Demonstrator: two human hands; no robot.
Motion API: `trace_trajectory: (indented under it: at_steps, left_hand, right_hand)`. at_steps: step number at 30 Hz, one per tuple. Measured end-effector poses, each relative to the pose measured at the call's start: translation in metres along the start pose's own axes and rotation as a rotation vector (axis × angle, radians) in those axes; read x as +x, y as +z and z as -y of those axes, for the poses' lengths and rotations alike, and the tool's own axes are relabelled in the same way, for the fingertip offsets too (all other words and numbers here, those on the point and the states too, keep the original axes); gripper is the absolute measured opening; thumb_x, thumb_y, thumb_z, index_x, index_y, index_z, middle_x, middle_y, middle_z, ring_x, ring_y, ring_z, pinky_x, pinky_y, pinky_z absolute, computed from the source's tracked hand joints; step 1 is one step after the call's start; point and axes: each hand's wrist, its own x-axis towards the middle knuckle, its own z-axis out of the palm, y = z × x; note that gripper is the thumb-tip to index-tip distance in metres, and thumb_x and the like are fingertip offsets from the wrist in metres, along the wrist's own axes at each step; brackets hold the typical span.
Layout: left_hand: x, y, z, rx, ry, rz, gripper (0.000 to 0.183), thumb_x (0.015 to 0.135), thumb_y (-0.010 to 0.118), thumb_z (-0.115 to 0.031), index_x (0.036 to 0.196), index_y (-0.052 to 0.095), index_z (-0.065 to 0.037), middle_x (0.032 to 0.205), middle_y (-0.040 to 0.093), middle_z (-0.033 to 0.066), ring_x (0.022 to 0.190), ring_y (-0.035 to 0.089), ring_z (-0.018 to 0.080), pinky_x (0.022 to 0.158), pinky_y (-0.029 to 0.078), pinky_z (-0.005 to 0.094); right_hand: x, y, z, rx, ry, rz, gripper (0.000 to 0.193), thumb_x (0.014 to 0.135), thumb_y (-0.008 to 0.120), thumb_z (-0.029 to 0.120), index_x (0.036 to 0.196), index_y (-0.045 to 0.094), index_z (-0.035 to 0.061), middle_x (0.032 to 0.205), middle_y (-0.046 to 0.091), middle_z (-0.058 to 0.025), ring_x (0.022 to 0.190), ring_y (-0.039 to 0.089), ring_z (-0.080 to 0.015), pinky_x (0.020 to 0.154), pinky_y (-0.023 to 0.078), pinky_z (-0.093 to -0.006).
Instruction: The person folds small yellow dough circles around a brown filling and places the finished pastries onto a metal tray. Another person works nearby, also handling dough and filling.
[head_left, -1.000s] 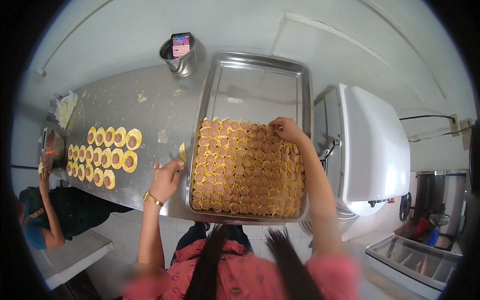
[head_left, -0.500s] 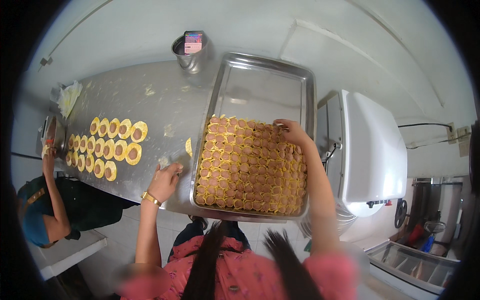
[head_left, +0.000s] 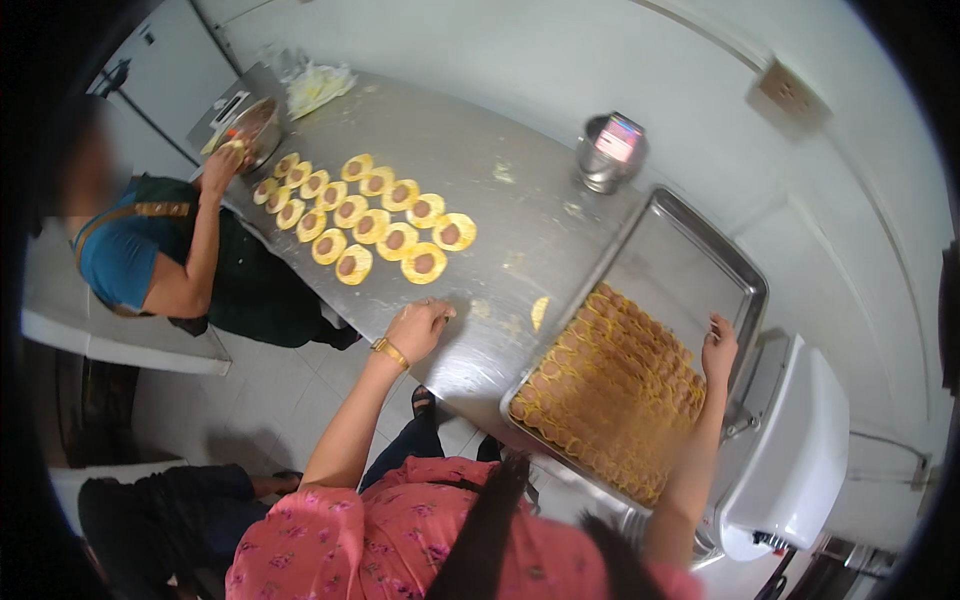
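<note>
My left hand, with a gold watch on its wrist, hovers over the table's near edge, fingers loosely bent and apart with nothing in them. Nearest to it are round yellow wrappers, each with a ball of brown meat filling, laid in rows. My right hand is at the right side of a metal tray, loosely curled and holding nothing I can see. Tight rows of open-topped dumplings fill the tray's near part; the far part shows bare metal. A lone yellow wrapper piece lies left of the tray.
A co-worker at the left end works over a metal bowl. A plastic bag lies at the back. A metal bucket with a phone-like pink-screened thing stands behind the tray. A white machine borders the right side.
My view has swung left, bringing the co-worker and wrappers further in. My right hand has come away from the dumplings to the tray's right side. My left hand still hovers near the table edge.
</note>
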Motion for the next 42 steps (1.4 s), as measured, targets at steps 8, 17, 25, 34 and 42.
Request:
trace_trajectory:
  at_steps: [8, 17, 25, 34, 42]
  left_hand:
    - [0.090, -0.011, 0.085, 0.153, -0.237, -0.356, 0.013, 0.077, 0.059, -0.015, 0.084, 0.068, -0.009, 0.085, 0.062, 0.0171, 0.082, 0.060, 0.0325, 0.071, 0.047, 0.0426]
    - [0.160, -0.045, 0.144, 0.092, -0.284, -0.391, 0.018, 0.081, 0.056, -0.024, 0.082, 0.064, -0.007, 0.093, 0.061, 0.0166, 0.081, 0.061, 0.0338, 0.070, 0.049, 0.0438]
    - [0.231, -0.135, 0.326, 0.324, -0.714, -0.208, 0.023, 0.082, 0.054, -0.016, 0.099, 0.065, -0.005, 0.108, 0.060, 0.0168, 0.098, 0.058, 0.0334, 0.081, 0.049, 0.0404]
    - [0.253, -0.133, 0.377, -0.715, -0.518, -0.196, 0.024, 0.081, 0.053, -0.018, 0.100, 0.057, -0.004, 0.102, 0.060, 0.0122, 0.095, 0.060, 0.0269, 0.077, 0.050, 0.0400]
    - [0.167, -0.110, 0.216, -1.556, -0.277, 0.294, 0.022, 0.091, 0.040, -0.009, 0.111, 0.046, -0.004, 0.108, 0.055, 0.0058, 0.097, 0.058, 0.0163, 0.089, 0.049, 0.0335]
  right_hand:
    - [-0.009, 0.152, 0.213, 0.449, -0.133, 0.334, 0.025, 0.077, 0.057, -0.001, 0.101, 0.063, 0.0036, 0.096, 0.063, -0.0104, 0.087, 0.062, -0.0199, 0.073, 0.051, -0.0297]
    - [-0.008, 0.286, 0.286, 0.346, 0.022, 0.211, 0.027, 0.072, 0.055, 0.000, 0.097, 0.065, 0.0040, 0.094, 0.063, -0.0134, 0.079, 0.064, -0.0242, 0.070, 0.051, -0.0310]
    - [-0.043, 0.246, 0.292, 0.330, 0.158, 0.196, 0.026, 0.076, 0.055, -0.004, 0.100, 0.063, 0.0023, 0.092, 0.062, -0.0089, 0.076, 0.060, -0.0164, 0.070, 0.047, -0.0257]
    - [-0.093, 0.206, 0.302, 0.462, 0.359, 0.113, 0.026, 0.077, 0.055, -0.005, 0.101, 0.063, 0.0016, 0.088, 0.059, -0.0007, 0.074, 0.050, -0.0081, 0.070, 0.042, -0.0215]
    - [-0.109, 0.216, 0.384, 0.965, 0.518, 0.110, 0.024, 0.085, 0.055, 0.005, 0.107, 0.060, 0.0004, 0.099, 0.063, -0.0046, 0.089, 0.057, -0.0110, 0.077, 0.047, -0.0245]
